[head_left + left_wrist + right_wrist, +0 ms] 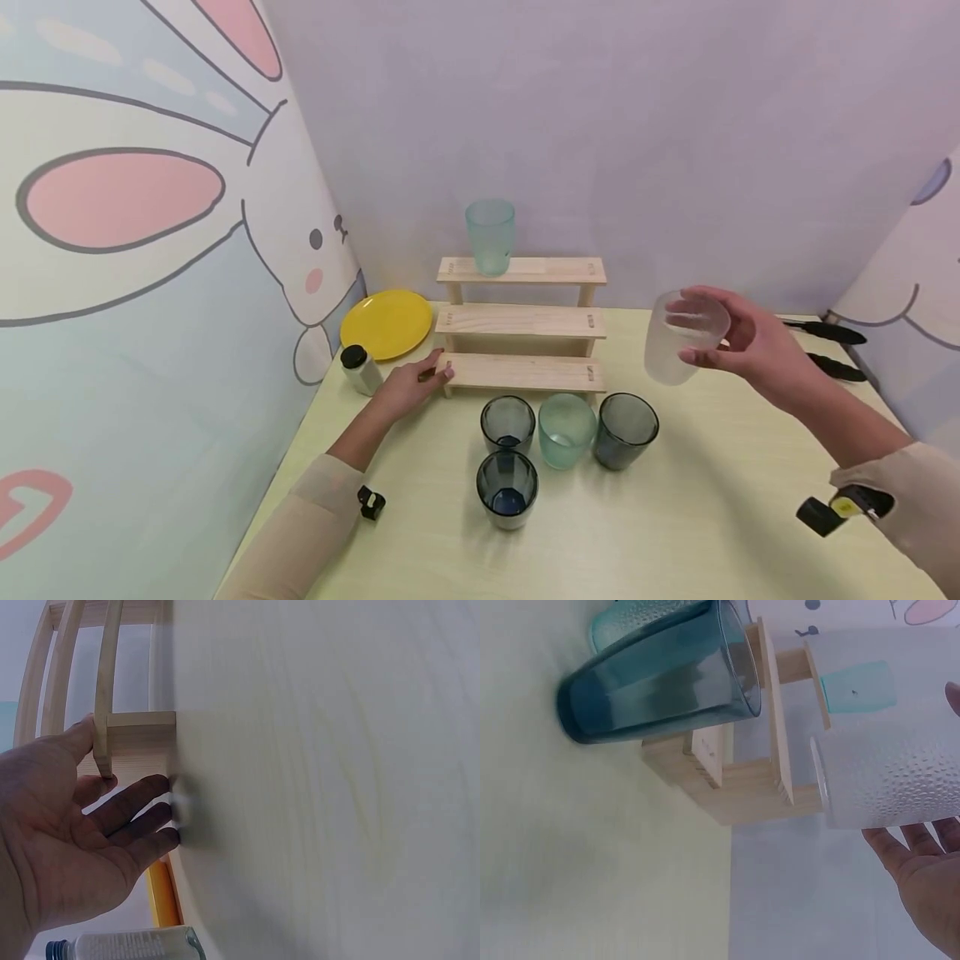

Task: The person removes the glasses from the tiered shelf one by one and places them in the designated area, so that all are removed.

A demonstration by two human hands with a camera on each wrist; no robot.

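Observation:
My right hand (pixel 757 350) holds a frosted clear glass (pixel 666 354) in the air, right of the wooden three-step shelf (pixel 521 320). Its dimpled side shows in the right wrist view, fingers curled round it. At the left end of the lowest step, my left hand (pixel 405 390) pinches the board between thumb and finger; the left wrist view shows the other fingers (pixel 142 821) loosely spread. A frosted teal glass (pixel 491 237) stands on the top step, toward its left. In front of the shelf are another teal glass (pixel 566 433) and three dark blue-grey glasses (pixel 627 433).
Left of the shelf lie a yellow plate (pixel 386 323) and a small bottle (pixel 362 371) with a black cap. Black-handled utensils (pixel 828 332) lie at the right edge of the table. A wall (pixel 637 125) rises close behind the shelf.

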